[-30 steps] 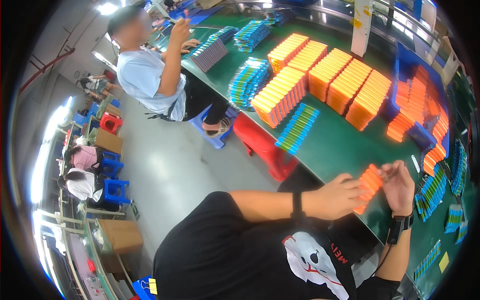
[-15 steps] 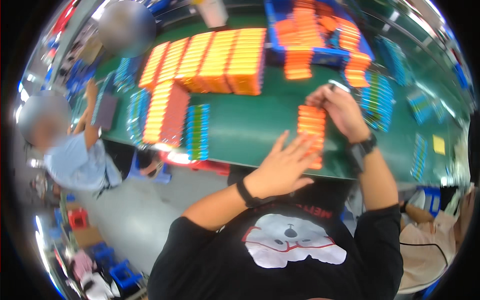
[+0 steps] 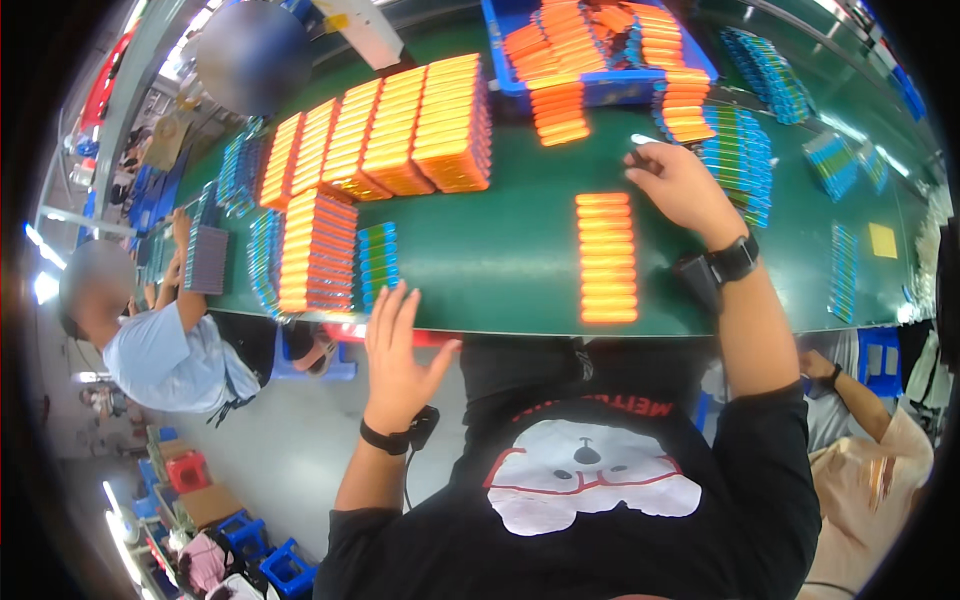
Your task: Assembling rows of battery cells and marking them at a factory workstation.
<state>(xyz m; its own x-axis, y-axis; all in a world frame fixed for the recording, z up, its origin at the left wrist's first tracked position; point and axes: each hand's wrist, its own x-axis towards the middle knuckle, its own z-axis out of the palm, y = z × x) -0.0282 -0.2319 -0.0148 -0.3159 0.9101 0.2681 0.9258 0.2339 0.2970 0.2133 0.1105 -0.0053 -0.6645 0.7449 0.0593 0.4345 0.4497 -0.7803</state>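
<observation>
My left hand [image 3: 397, 347] is open, fingers spread, at the bench's near edge. Its fingertips reach the lower end of a blue-and-green pack of cylinders [image 3: 379, 262]; I cannot tell whether they touch. My right hand [image 3: 682, 187] is closed around a slim, pen-like tool [image 3: 643, 140] whose pale end sticks out; the rest is mostly hidden. It hovers up and right of a single orange pack of cylinders, like a row of battery cells [image 3: 606, 258], which lies flat and untouched on the green bench [image 3: 510, 265].
Stacked orange packs [image 3: 447, 125] stand at the back left, with a shorter orange stack [image 3: 318, 252] before them. A blue bin [image 3: 600, 92] holds loose orange packs. Blue-green packs [image 3: 738, 160] lie at the right, near a yellow note [image 3: 882, 240]. A person [image 3: 165, 350] works at the left.
My left hand has left the orange pack and moved left to the blue-green pack. My right hand has lifted off the orange pack's upper end, slightly away, still with the pen-like tool.
</observation>
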